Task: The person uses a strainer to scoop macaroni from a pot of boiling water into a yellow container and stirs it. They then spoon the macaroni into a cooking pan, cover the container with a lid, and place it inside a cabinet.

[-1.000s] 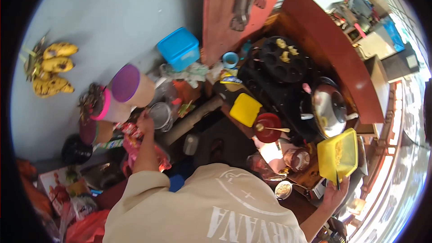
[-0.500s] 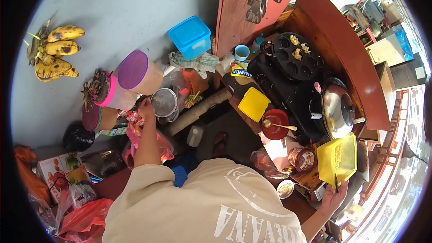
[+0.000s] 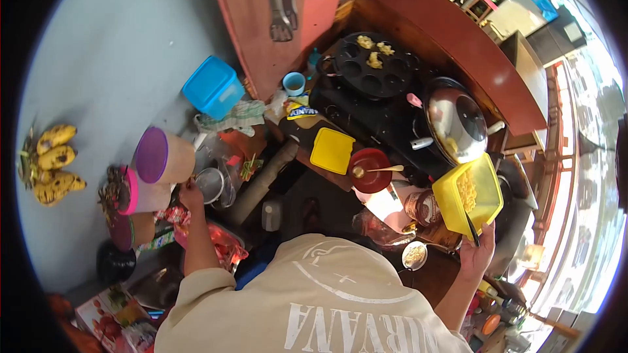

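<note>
My right hand holds a yellow plastic tub by its near edge, with a thin dark stick pinched against it; yellow food lies inside the tub. My left hand reaches down to the left among stacked containers. It touches a round metal lid beside a purple-lidded tub. Whether its fingers grip anything I cannot tell. A red plastic bag lies under my left forearm.
On the wooden counter stand a black moulded pan with bits of batter, a lidded steel pot, a red bowl with a spoon and a yellow lid. A blue box and bananas are at left.
The view has swung, so everything sits lower and further left. My right hand has lifted the yellow tub slightly toward the pot. My left hand stays among the containers.
</note>
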Tool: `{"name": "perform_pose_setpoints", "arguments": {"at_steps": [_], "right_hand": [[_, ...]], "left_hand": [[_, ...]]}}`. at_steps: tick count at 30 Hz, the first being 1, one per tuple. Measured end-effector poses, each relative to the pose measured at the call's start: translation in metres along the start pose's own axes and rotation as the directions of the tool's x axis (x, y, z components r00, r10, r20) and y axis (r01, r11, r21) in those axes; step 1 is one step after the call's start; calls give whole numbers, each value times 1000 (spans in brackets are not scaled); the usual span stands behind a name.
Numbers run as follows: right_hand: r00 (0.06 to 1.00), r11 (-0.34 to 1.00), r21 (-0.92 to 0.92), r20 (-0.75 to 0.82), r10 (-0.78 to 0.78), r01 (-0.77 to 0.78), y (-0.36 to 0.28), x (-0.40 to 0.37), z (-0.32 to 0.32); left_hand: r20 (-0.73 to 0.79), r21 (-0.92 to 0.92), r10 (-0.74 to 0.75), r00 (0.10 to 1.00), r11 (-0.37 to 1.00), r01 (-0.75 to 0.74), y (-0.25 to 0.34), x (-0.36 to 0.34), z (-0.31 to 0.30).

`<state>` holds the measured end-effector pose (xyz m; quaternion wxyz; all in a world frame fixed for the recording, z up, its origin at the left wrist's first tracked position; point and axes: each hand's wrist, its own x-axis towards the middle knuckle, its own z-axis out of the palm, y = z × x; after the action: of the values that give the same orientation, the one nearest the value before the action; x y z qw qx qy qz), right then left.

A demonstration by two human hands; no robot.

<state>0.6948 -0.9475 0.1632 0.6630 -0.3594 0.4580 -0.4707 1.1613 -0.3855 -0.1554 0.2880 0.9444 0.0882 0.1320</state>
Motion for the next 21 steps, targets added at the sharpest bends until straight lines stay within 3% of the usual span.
{"name": "perform_pose_setpoints", "arguments": {"at_steps": [1,3,4,6,9,10,12,16,21], "right_hand": [[993,999,-3,106,51,-51,-3,-2,0],[973,992,60,211,95,-110,-5,-6,4],[978,993,73,194,82,-98,-5,-5,0],[951,984,142,304,63,-110,0,-3,-12],[968,985,157,249,32,-73,0,-10,-16],[973,987,152,231,20,-57,-1,-13,-13],[987,986,164,163,-6,-22,-1,-20,-17],[987,974,225,163,-17,-21,-3,-35,-36],[998,978,205,32,-46,38,-10,-69,-45]], "left_hand": [[12,-6,19,1000,1000,-19,20,-11,-11],[-131,168,179,975,973,-156,50,-34,-26],[-123,157,198,972,971,-178,71,-45,-29],[130,14,390,912,919,-395,113,-68,-26],[485,-74,515,707,830,-553,211,-91,15],[559,-97,559,612,777,-621,254,-96,27],[500,-236,684,531,698,-676,313,-107,77],[598,-78,632,494,659,-748,395,-119,153],[677,-40,533,508,715,-698,414,-124,213]]}}
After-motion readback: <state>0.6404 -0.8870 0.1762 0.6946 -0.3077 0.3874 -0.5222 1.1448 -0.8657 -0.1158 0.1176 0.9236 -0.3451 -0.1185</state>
